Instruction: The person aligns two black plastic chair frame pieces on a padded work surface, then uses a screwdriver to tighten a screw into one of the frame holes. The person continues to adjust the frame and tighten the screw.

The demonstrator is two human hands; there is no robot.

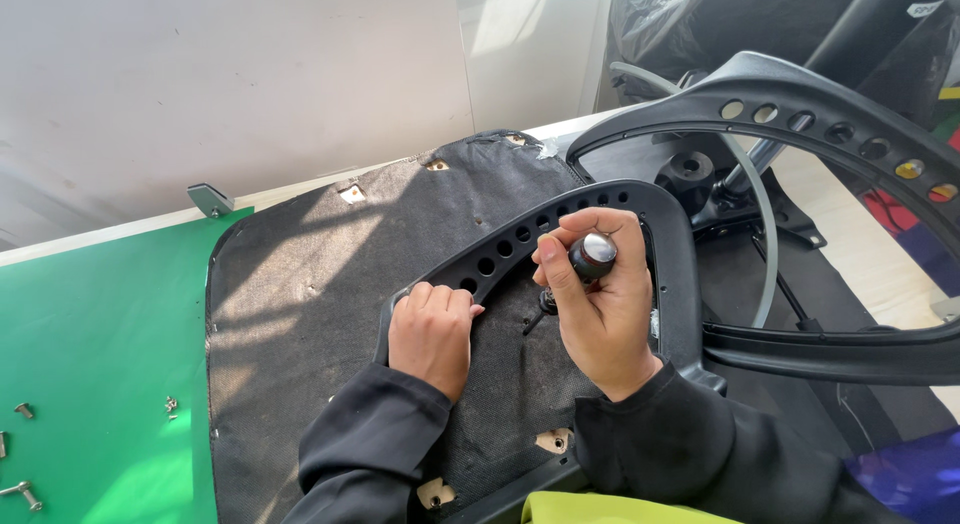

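My right hand (600, 304) grips a stubby screwdriver (592, 256) by its dark round handle, fingers (570, 246) curled closed about it, its tip set down on a fastener near the inner edge of a black plastic armrest frame (560, 219) with a row of round holes. My left hand (432, 329) presses that frame down at its lower end, fingers folded tight over the rim. The frame lies on the upturned underside of a chair seat (300, 314), covered in dark fabric, which rests across the green desk (100, 364).

A second armrest frame (800, 104) stands at the far side of the seat and looks already fitted, beside the chair's metal mechanism (690, 174). I judge the work at about its midpoint: one arm seems on, this one is being driven home at a single screw. Several loose screws (22, 494) lie at the desk's left edge, suggesting fastening remains. Whether this screw is seated, I cannot tell; my hand hides it.
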